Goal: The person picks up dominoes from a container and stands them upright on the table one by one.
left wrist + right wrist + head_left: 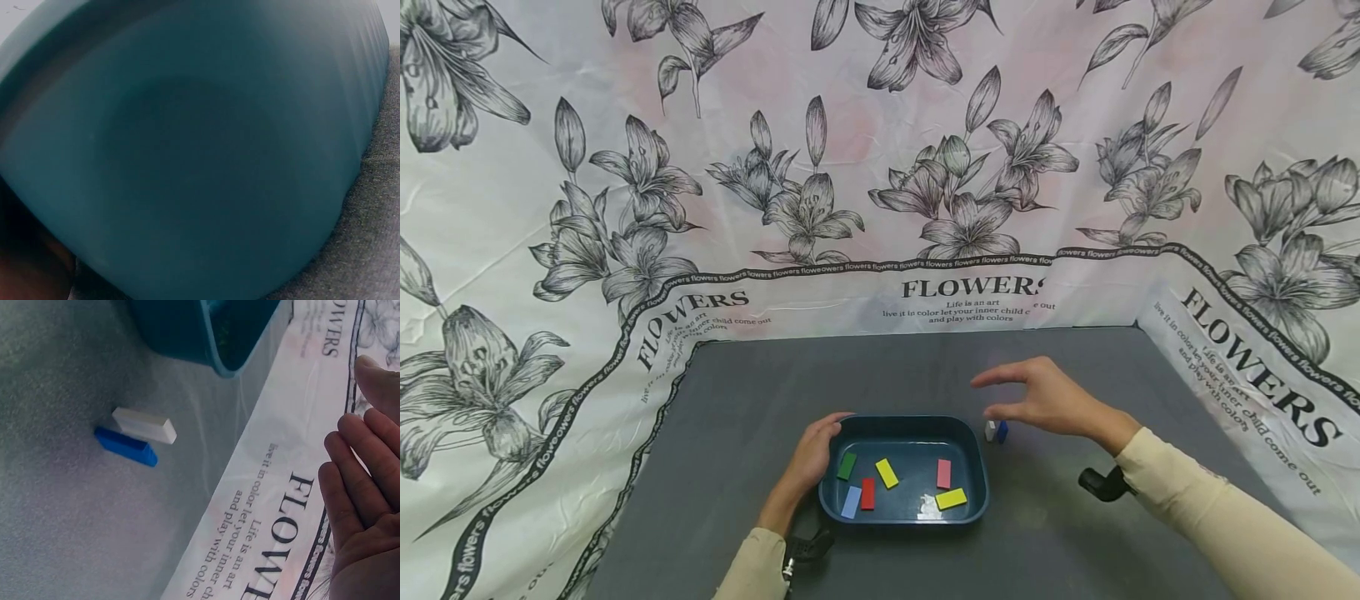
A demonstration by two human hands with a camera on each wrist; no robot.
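Note:
My left hand (808,454) holds the dark teal tray (904,518) at its far left corner, fingers at the rim. In the left wrist view the tray's outer wall (200,162) fills most of the picture, hiding most of that hand. My right hand (1052,398) hovers to the right of the tray, thumb and fingers spread apart with nothing between them. Below its thumb a white block (990,430) and a blue block (1002,432) stand on edge side by side, beyond the tray's right wall.
Inside the tray lie a green block (846,466), a light blue block (851,502), a red block (868,493), a pink block (943,473) and two yellow blocks (887,472). A flower-printed cloth (820,304) borders the grey table (737,400).

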